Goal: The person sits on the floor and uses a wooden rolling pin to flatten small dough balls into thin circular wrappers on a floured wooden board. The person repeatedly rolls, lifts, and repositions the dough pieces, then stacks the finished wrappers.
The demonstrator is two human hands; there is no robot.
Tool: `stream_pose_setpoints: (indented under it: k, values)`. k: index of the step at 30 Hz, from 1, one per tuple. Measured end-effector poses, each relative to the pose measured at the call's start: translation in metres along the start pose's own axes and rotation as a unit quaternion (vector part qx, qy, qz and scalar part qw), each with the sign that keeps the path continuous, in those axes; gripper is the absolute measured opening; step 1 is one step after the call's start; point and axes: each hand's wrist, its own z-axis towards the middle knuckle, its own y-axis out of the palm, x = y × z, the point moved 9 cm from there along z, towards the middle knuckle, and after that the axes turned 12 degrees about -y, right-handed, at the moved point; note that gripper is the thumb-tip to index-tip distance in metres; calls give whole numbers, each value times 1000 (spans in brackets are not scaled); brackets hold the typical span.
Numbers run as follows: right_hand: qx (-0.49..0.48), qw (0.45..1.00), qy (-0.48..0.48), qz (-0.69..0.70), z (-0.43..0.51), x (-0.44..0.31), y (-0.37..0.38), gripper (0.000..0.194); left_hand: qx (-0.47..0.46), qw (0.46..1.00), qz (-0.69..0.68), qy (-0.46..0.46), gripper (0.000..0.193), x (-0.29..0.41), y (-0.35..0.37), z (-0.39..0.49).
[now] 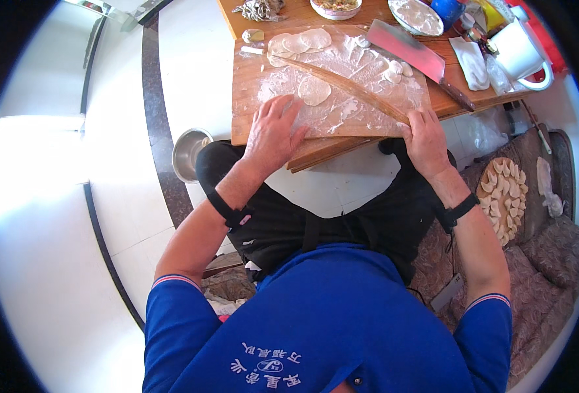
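A long wooden rolling pin (348, 87) slants across the floured wooden board (250, 118). My right hand (423, 140) grips its near end at the board's front right corner. The far end lies by a pile of thin, round dough wrappers (297, 43). One flattened dough round (314, 91) sits alone on the flour, left of the pin. My left hand (275, 128) is spread over the board's front edge, holding nothing, its fingertips close to that round; whether they touch it I cannot tell. Several small dough pieces (393, 71) lie right of the pin.
A cleaver (410, 51) lies at the board's right edge, handle pointing toward me. Behind are a filling bowl (337, 7), a flour dish (415, 17) and a white enamel mug (518, 49). Shaped dumplings (504, 196) cover a round board on the sofa; a metal basin (191, 154) stands left.
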Motion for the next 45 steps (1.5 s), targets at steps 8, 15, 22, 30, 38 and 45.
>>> stream_pose_setpoints:
  k: [8, 15, 22, 30, 38, 45]
  values:
    - [19, 999, 43, 17, -8, 0, -9, 22, -1, 1000, 22, 10, 52, 13, 10, 16]
    - [-26, 1000, 10, 14, -18, -7, -10, 25, -54, 998, 21, 9, 54, 10, 7, 4]
    - [-35, 998, -59, 14, -4, -18, 6, 29, -2, 998, 24, 50, 79, 14, -9, -2]
    - [-56, 996, -60, -32, 16, -1, 16, 34, -58, 995, 62, 45, 86, 1, 19, 41]
    - [-37, 997, -20, -57, 10, 10, 14, 30, 49, 998, -13, 46, 69, 22, -7, 30]
    - [-14, 999, 16, -31, -6, 10, -7, 28, -26, 999, 20, 23, 44, 23, 10, 1]
